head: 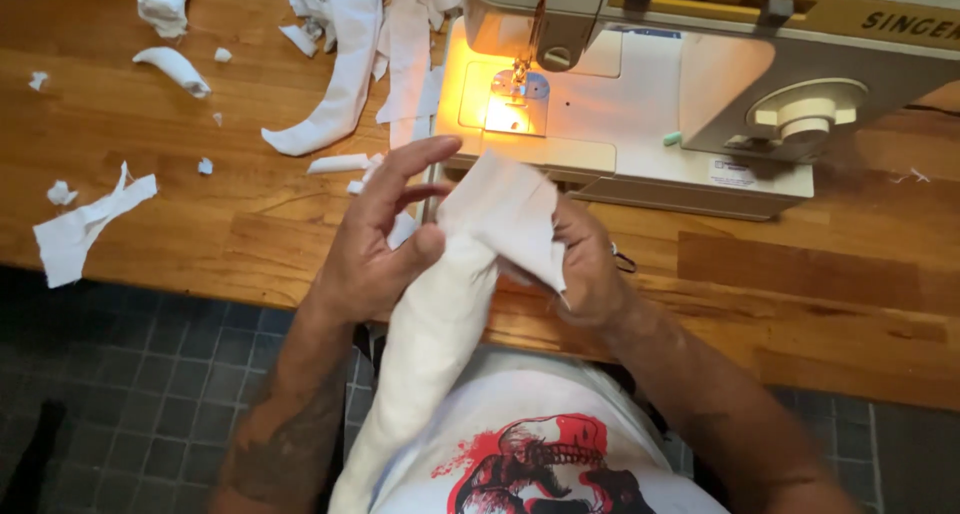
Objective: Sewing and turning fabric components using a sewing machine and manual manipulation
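A long folded piece of white cloth point(450, 304) runs from my lap up to the front of a beige sewing machine point(700, 104). My left hand point(375, 239) pinches the cloth's left side with thumb and fingers, the other fingers spread above it. My right hand point(585, 264) grips the cloth from the right, mostly hidden behind its folded top corner. The machine's lamp lights the needle plate point(515, 99), which lies bare just beyond the cloth.
The wooden table point(250, 224) carries several white fabric scraps: a long curved strip point(340, 74), a flat piece point(75, 234) near the left edge, and rolled bits point(175, 69) at the back left. Dark tiled floor point(130, 384) shows below the table edge.
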